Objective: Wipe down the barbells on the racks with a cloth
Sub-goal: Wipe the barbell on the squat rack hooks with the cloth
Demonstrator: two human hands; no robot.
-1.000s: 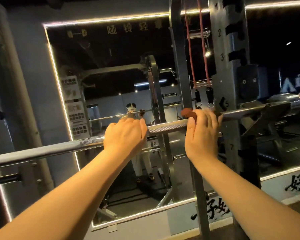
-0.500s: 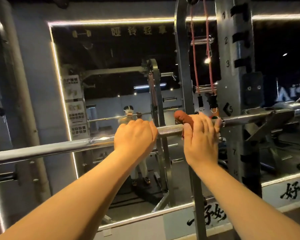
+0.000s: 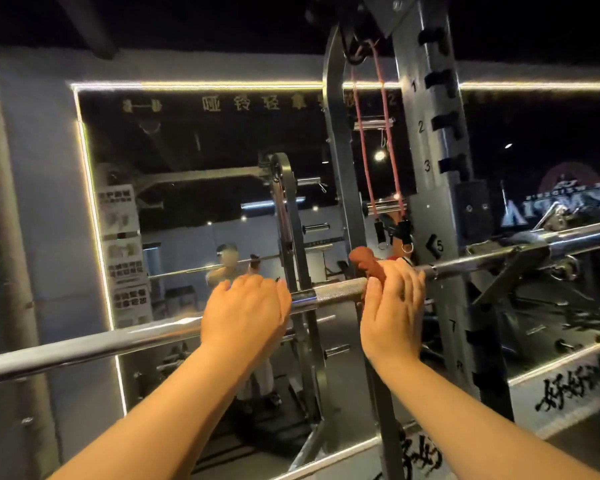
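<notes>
A long steel barbell crosses the view at chest height, rising to the right, where it rests on a rack hook. My left hand lies over the bar's smooth part, fingers draped across the top. A hand's width to the right, my right hand presses a reddish-brown cloth around the knurled section. One end of the cloth sticks up above my fingers. The bar under both hands is hidden.
The grey rack upright with numbered holes stands just right of my right hand. Red resistance bands hang beside it, and a second post is behind the bar. A lit wall mirror faces me, reflecting a person.
Both hands stay on the bar at nearly the same spots. My left fingers have loosened and straightened. More of the cloth shows above my right hand. The view has tilted upward.
</notes>
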